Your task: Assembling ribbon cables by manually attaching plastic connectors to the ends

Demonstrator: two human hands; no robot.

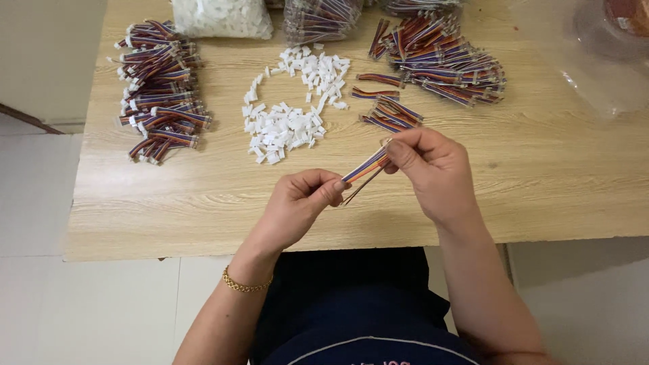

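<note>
Both hands hold one short multicoloured ribbon wire (365, 166) above the front of the wooden table (541, 176). My left hand (297, 203) pinches its lower end between thumb and fingers. My right hand (433, 169) grips the upper end with thumb and forefinger. Just beyond the hands lies a loose pile of small white plastic connectors (292, 108). A few loose wires (391, 113) rest to the right of that pile.
A heap of wires fitted with white connectors (159, 88) lies at the far left. A larger heap of bare wires (446, 61) sits at the back right. Clear plastic bags (223, 17) line the back edge, with crumpled clear plastic (595, 54) at the far right.
</note>
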